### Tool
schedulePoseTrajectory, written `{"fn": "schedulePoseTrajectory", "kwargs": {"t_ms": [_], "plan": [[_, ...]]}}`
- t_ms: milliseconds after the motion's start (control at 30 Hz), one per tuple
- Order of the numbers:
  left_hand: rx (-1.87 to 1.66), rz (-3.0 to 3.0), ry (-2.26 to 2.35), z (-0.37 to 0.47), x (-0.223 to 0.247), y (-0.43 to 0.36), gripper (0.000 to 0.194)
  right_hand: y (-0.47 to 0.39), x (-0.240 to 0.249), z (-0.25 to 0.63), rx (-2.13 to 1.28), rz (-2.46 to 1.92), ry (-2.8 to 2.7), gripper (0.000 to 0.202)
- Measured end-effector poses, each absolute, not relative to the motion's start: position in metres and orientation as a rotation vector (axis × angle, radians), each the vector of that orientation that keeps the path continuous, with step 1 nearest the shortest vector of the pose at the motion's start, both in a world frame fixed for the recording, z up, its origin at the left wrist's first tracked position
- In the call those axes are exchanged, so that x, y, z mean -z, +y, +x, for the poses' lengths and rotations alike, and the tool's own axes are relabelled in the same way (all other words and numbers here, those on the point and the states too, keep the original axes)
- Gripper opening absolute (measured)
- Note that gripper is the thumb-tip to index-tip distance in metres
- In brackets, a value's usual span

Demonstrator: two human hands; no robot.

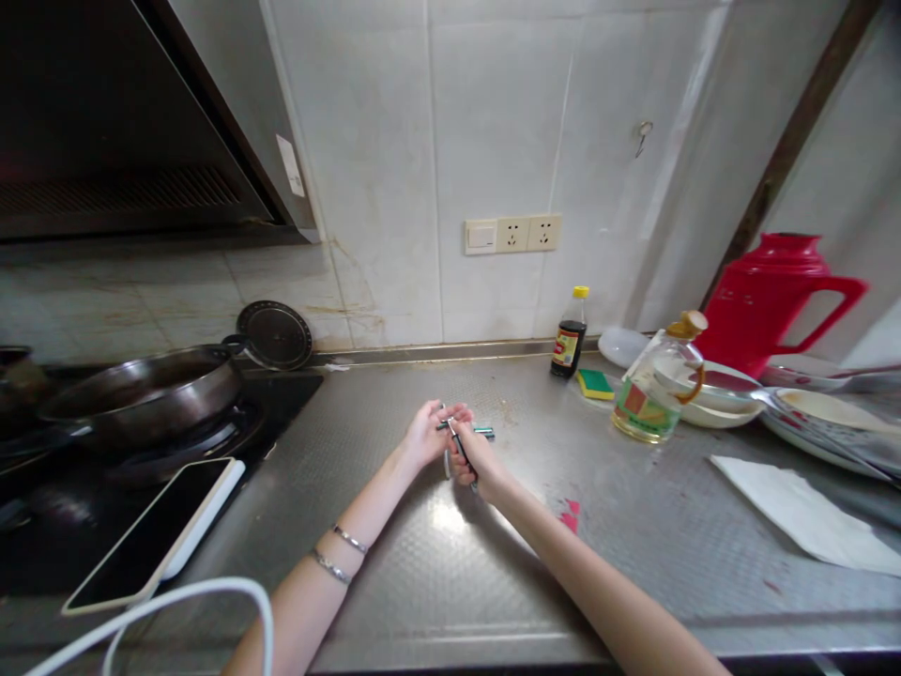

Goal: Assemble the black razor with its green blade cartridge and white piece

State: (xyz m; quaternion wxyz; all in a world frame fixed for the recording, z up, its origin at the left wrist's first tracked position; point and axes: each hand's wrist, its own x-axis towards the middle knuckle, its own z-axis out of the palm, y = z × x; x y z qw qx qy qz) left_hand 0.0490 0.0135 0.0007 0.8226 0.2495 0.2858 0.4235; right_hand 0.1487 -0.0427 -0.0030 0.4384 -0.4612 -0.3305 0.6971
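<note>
My left hand [424, 437] is over the middle of the steel counter, palm partly turned up and fingers curled. Across its fingers lies a slim dark-green rod [484, 433], whose far end sticks out to the right. Right beside it, my right hand [480, 462] is closed around a slim dark-handled tool [461, 449] with a shiny metal tip pointing up towards the left fingers. The exact kind of both items is too small to tell. A thin pale loop shows between the hands. Fingers partly hide both items.
A phone [151, 535] with a white cable [211, 587] lies at left, by the stove and pan [151, 399]. Toward the right are a soy sauce bottle [569, 338], sponge [595, 384], oil bottle [651, 399], red thermos [760, 300], dishes, paper [802, 512] and red scraps [570, 514].
</note>
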Motion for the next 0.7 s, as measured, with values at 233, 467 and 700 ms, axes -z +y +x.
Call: {"fn": "schedulePoseTrajectory", "kwargs": {"t_ms": [233, 467, 700], "plan": [[-0.988, 0.534, 0.654, 0.044, -0.002, 0.018, 0.039, -0.044, -0.003, 0.152, -1.643, -1.044, -0.877, 0.041], [-1.186, 0.689, 0.839, 0.019, -0.002, 0.036, 0.032, -0.039, -0.009, 0.165, -1.577, -0.917, -0.878, 0.040], [-1.166, 0.790, 0.939, 0.010, 0.019, 0.048, 0.026, -0.032, -0.005, 0.171, -1.500, -0.892, -0.843, 0.034]]}}
